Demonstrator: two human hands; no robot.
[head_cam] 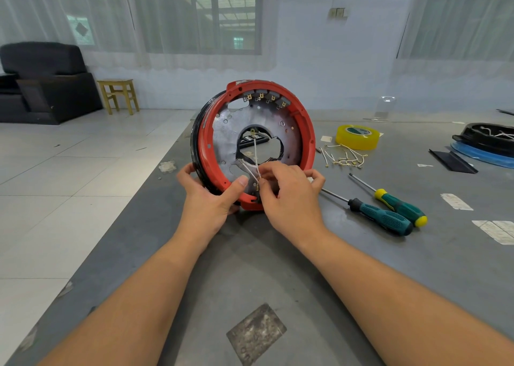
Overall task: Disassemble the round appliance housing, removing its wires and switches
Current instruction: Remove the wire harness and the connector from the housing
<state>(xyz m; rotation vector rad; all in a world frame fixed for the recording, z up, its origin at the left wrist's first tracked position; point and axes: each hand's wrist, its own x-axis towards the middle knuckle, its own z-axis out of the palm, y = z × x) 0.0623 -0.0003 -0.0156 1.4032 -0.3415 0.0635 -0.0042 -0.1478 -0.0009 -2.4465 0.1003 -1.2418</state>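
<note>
Both forearms reached out over the grey table (278, 268). Standing on edge mid-table, the red housing (307, 143) was gripped at its near-left rim by the left hand (207, 196), while the right hand (289, 193) pinched white wires (256, 157) at the near rim. Judging by the loose wires (345, 155) lying to the right, part was done; four switches (267, 96) at the far rim remained. Two screwdrivers (389, 212) and yellow tape (357, 137) lay right, clear of the work.
</note>
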